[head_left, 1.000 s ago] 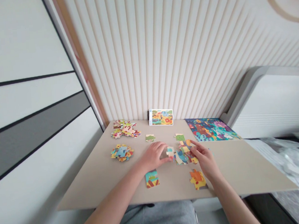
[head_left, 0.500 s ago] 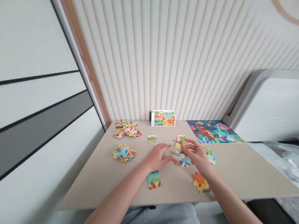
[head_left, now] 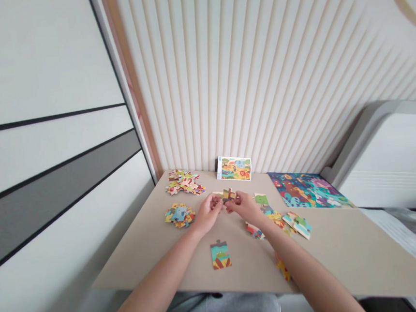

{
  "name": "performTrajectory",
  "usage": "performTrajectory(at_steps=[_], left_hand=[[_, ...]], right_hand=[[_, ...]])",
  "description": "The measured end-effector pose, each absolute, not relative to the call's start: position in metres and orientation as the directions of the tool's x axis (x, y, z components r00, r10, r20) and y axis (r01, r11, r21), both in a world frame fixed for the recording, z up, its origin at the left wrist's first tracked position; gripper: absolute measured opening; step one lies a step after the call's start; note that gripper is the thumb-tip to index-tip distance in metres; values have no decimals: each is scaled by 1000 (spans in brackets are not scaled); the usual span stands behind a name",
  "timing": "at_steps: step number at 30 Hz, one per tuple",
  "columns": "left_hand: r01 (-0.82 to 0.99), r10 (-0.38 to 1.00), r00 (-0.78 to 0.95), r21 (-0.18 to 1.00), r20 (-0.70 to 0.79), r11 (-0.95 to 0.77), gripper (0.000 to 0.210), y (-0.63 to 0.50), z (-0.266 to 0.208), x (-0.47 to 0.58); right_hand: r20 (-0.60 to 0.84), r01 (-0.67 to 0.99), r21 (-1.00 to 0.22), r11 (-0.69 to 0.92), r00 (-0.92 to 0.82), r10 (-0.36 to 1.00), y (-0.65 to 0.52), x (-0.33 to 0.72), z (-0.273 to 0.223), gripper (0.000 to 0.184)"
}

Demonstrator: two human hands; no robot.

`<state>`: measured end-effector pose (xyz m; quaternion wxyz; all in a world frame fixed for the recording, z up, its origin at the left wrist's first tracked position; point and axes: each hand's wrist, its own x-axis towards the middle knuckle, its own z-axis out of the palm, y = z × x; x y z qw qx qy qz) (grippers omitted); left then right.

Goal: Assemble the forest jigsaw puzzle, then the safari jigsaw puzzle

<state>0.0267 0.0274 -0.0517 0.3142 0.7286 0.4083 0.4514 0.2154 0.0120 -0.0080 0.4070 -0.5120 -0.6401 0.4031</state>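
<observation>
We judge the assembly to be at an early stage. A blue section (head_left: 220, 255) lies flat near the front edge of the table (head_left: 149, 273), and a group of pieces (head_left: 271, 213) lies beside the right forearm, next to a green-and-blue section (head_left: 298, 224). Two piles remain unsorted at the left: a far pile (head_left: 184, 183) and a near pile (head_left: 179, 215). The reference card (head_left: 234, 168) leans upright at the back; a blue picture (head_left: 306, 191) lies flat at the right.

We locate the held piece (head_left: 229, 194) between both hands, in front of the card. It shows olive and tan with a brown cross-like mark, and a tab projects from its top edge. The right hand (head_left: 247, 207) pinches it between thumb and fingers. The left hand (head_left: 208, 214) has its fingers curled narrow just beside it; we cannot tell whether they grip anything, as the fingertips are small and partly hidden.
</observation>
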Motion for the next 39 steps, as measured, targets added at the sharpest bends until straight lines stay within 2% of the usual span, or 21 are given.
performTrajectory(at_steps=[3, 8, 12, 14, 19, 25, 29, 39], left_hand=[[446, 875, 241, 753, 420, -484, 28, 37, -53, 12], [626, 853, 331, 583, 403, -518, 44, 52, -57, -1], [695, 842, 393, 480, 369, -535, 52, 55, -63, 2], [714, 836, 414, 441, 361, -544, 52, 54, -63, 4], [738, 824, 438, 380, 359, -558, 42, 50, -59, 6], [762, 824, 415, 348, 386, -547, 26, 43, -53, 9], [768, 820, 415, 331, 394, -548, 23, 42, -52, 9], [774, 818, 415, 319, 398, -547, 22, 45, -55, 9]], right_hand=[[54, 252, -962, 102, -189, 980, 16, 212, -17, 33], [-15, 319, -946, 54, -208, 978, 12, 223, -29, 33], [0, 444, -891, 98, -215, 977, 9, 226, -33, 60], [41, 495, -855, 152, -227, 973, 8, 223, -34, 67], [95, 660, -700, 274, -295, 951, 6, 213, -30, 40], [170, 785, -520, 337, -291, 941, -4, 206, -27, 25], [193, 823, -448, 349, -292, 937, -10, 202, -25, 24], [138, 891, -243, 384, -361, 922, -15, 197, -21, 24]])
